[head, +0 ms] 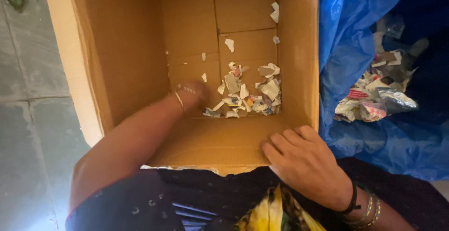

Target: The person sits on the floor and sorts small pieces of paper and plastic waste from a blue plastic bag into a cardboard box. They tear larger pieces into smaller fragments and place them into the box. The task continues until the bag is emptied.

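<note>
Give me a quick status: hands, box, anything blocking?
Left hand down inside cardboard box, blurred, beside paper scraps. Right hand flat on box's near edge. Nothing blocking.

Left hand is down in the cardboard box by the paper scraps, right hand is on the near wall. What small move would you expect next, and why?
Probably the left hand shifts slightly toward the paper scraps and closes on a bunch. It is blurred on the cardboard box floor right beside the heap, its grip unclear. The right hand lies flat on the near wall, steadying it. Similar scraps lie in the blue plastic bag alongside.
</note>
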